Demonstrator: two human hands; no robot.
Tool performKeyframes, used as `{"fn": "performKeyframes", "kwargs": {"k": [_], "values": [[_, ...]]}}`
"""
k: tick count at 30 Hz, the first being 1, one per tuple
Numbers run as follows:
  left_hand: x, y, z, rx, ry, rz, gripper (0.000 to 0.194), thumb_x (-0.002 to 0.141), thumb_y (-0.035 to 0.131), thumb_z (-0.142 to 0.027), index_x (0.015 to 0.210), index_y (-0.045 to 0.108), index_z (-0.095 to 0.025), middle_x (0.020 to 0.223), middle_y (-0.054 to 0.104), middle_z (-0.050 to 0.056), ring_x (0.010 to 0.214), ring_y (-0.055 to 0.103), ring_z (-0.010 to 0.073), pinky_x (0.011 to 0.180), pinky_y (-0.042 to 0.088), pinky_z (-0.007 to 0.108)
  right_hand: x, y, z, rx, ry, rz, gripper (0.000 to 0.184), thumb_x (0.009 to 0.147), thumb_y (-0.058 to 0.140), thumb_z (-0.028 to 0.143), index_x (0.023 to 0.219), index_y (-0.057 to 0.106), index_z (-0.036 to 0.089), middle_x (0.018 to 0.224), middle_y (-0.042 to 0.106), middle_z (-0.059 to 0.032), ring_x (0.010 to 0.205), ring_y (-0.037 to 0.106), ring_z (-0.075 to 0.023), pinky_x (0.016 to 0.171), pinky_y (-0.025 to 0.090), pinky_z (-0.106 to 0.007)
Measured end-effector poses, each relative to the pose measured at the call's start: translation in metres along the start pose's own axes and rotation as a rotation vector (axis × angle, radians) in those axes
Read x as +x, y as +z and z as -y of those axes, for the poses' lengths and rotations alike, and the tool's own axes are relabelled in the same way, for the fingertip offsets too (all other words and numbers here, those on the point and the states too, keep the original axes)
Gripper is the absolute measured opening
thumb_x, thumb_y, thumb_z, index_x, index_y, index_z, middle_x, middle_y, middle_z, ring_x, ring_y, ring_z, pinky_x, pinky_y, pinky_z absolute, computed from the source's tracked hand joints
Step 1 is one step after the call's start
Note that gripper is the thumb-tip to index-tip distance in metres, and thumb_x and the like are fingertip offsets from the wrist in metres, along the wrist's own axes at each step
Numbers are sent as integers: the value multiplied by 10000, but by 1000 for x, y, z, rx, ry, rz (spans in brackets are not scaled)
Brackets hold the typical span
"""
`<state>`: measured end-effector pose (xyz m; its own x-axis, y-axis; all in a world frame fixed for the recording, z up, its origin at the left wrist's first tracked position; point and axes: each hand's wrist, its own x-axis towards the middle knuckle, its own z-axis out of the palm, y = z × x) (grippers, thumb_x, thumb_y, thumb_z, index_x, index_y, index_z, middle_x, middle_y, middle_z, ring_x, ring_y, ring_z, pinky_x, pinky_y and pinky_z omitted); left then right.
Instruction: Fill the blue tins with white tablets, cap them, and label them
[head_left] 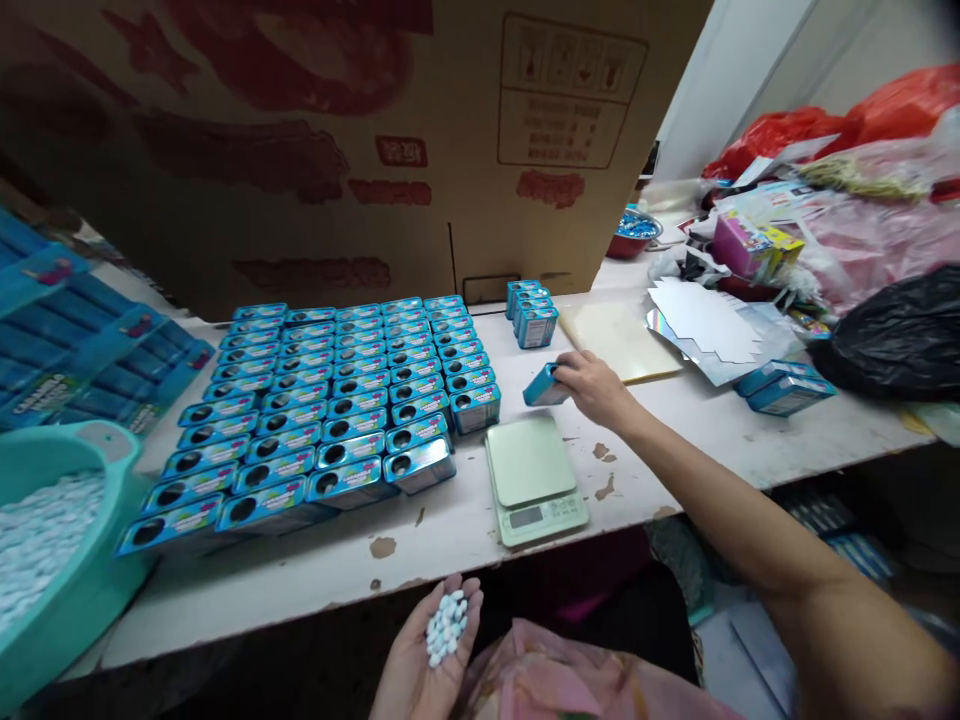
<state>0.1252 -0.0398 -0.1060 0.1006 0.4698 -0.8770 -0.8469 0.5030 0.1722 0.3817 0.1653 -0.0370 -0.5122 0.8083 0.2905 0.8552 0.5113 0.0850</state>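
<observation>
My left hand (429, 655) is cupped palm up below the table's front edge, with a heap of small white and pale-blue candies (447, 628) in it. Out to the right, my right hand (589, 385) grips a small blue tin (544, 386), which is tilted just behind the scale. The pale-green digital scale (534, 465) has a bare pan. Left of it, rows of blue tins (356, 400) stand close together, many with a dark round opening on top. Behind my right hand, several more blue tins (532, 315) stand in a short line.
A turquoise basin (124, 500) of candies stands at the left, beside stacked blue display boxes (67, 330). A large cardboard box (465, 220) walls off the back. Cream sheets (622, 340), two blue tins (787, 388), a black bag (900, 335) and a red bowl (630, 240) are on the right.
</observation>
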Motion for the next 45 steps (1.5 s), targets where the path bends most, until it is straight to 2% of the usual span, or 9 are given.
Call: {"fn": "performKeyframes", "kwargs": {"k": [6,11,15,18,23,31,37,42,45], "values": [[-5,12,9,46,-40,105,141,777,454,-80,806,590,-58,826,658,164,793,634,212,663,540,297,-34,-31,64,31,-250,126,150,821,447,161,899,570,200,1031,518,-68,914,429,-179,765,350,-311],[-9,17,12,52,-45,214,166,791,428,-98,823,589,-75,861,659,140,844,622,215,721,528,335,-63,-39,109,189,-158,-33,203,840,435,271,984,534,167,1073,509,-95,949,431,-198,818,348,-344],[-7,20,21,21,-93,265,217,820,367,-106,869,575,-74,760,663,80,699,636,136,651,533,255,-104,-31,164,376,-305,155,200,821,453,219,997,501,137,935,531,-83,810,458,-171,687,396,-298],[-5,20,30,33,-165,248,206,827,368,-123,871,562,-70,739,657,65,661,627,103,610,516,193,-127,-20,187,381,-296,255,240,792,466,152,1023,466,88,942,507,-103,837,444,-186,671,396,-311],[-1,14,43,90,-252,239,160,819,406,-143,739,538,-100,626,626,30,575,611,100,574,508,210,-140,-16,181,378,-255,328,97,791,469,136,883,495,120,850,489,-60,774,427,-166,625,389,-285],[-1,16,44,140,-248,263,150,818,407,-150,765,535,-90,650,614,33,590,603,100,593,511,222,-140,-13,171,385,-284,314,66,815,463,169,862,507,154,827,506,-36,735,444,-141,533,370,-235],[-1,20,40,109,-261,307,176,815,397,-133,758,557,-83,632,611,34,582,597,102,587,520,231,-144,-3,167,509,-246,195,149,830,420,153,925,535,138,852,549,-63,778,486,-140,610,425,-233],[2,25,36,88,-197,301,183,795,425,-113,803,599,-58,771,660,96,741,627,152,737,517,292,-133,-8,145,843,-11,-6,184,815,425,153,933,565,164,819,576,-44,756,530,-102,679,451,-212],[5,26,33,99,-194,329,207,792,434,-128,847,613,-41,936,643,159,932,587,223,817,488,334,-114,-20,123,895,109,-146,146,783,479,166,882,587,171,782,593,-34,724,544,-101,652,451,-210]]}}
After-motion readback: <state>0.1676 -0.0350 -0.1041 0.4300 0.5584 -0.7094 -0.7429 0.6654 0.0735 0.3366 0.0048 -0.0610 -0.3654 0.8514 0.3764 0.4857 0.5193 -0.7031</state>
